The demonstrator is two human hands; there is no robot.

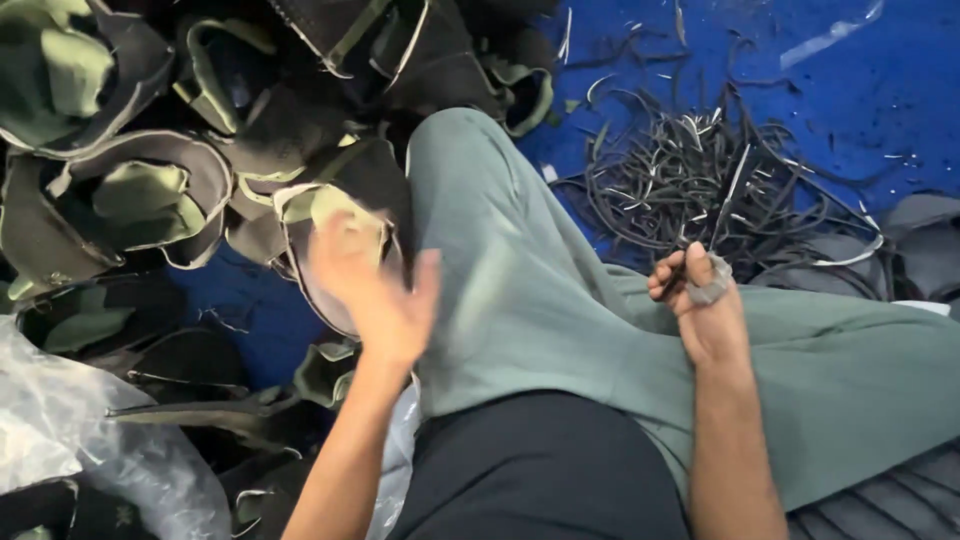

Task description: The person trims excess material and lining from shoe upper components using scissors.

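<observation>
While the person sat cross-legged on the blue floor point(860, 90), a dark shirt filled the near edge of the view and grey-green trousers point(540, 290) ran up the middle, splitting the scene in two. On the near left, a crumpled clear plastic bag point(70, 440) crowded the corner. Just above it the left hand point(372, 290) was up, blurred, palm out and fingers spread, gripping nothing. It hovered right over a dark shoe upper with an olive lining point(330, 215), the nearest piece of a big heap of shoe uppers point(130, 180) that packed the whole left side to the top edge. Hardly any bare floor showed there, only a small blue patch under the forearm.

Over on the right, the right hand point(700, 295) rested on the knee, fingers curled tight around a pair of scissors point(712, 240), a wrapped loop around one finger, blades poking away from the body. Whether the blades were parted could not be told. Just beyond lay a tangle of thin dark trimmed strips point(700, 180), spreading toward grey pieces point(925, 245) at the right edge. Farthest back, the top right held the widest open floor, with only stray scraps scattered about.
</observation>
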